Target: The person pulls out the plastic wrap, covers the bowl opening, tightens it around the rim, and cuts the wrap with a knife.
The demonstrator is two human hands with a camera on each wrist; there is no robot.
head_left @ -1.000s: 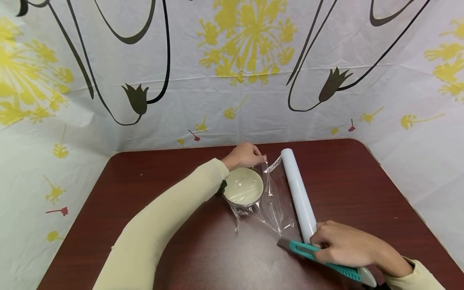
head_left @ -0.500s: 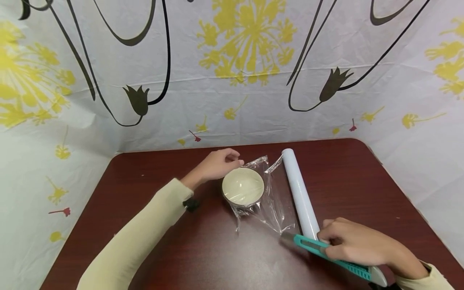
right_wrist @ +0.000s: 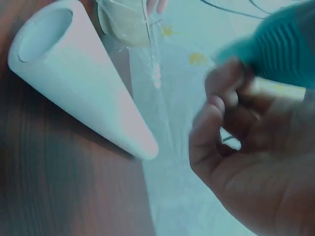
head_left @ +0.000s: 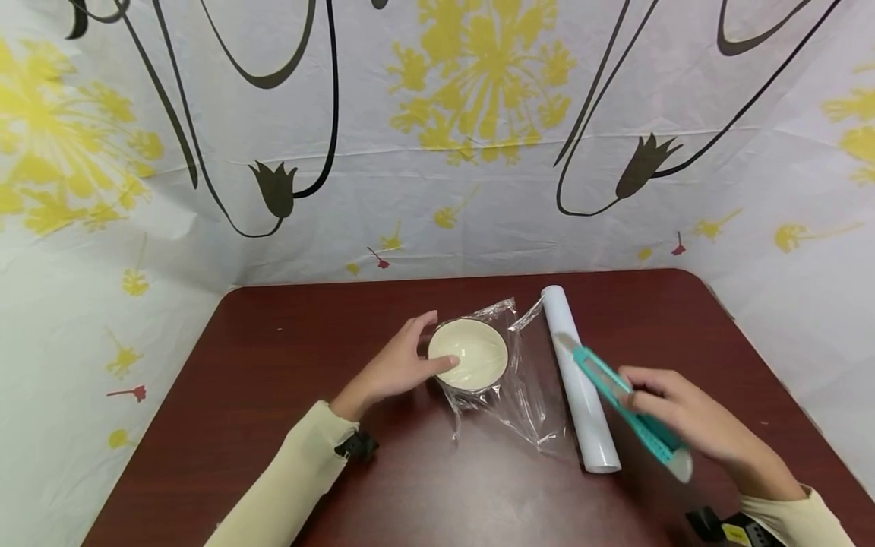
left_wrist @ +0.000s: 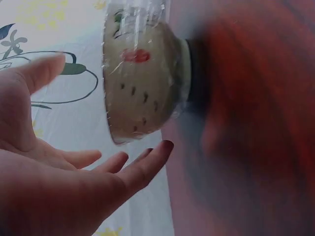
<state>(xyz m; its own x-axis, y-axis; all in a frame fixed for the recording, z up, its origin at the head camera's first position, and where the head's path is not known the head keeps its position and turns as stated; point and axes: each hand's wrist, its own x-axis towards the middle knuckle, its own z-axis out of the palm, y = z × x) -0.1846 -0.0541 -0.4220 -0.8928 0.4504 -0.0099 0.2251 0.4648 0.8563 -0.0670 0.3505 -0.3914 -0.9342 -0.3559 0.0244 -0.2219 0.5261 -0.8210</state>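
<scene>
A cream bowl (head_left: 478,353) stands on the table with plastic wrap (head_left: 522,406) over its top and spreading to its right. My left hand (head_left: 399,361) is at the bowl's left side, fingers spread, thumb overlapping the near rim in the head view. In the left wrist view the bowl's outer wall (left_wrist: 142,83) shows red and dark marks, and the fingers are loosely extended beside it. My right hand (head_left: 690,410) grips a teal utility knife (head_left: 632,410), raised with its blade pointing up and left across the roll of plastic wrap (head_left: 584,395).
The dark red wooden table (head_left: 328,327) has its far edge against a white sheet (head_left: 410,190) printed with flowers. The roll lies lengthwise to the right of the bowl; its open near end (right_wrist: 44,37) shows in the right wrist view.
My left hand has come off the wrap's far corner and moved round to the bowl's left side. The right hand has lifted the utility knife away from the wrap's near corner, off the roll's near end.
</scene>
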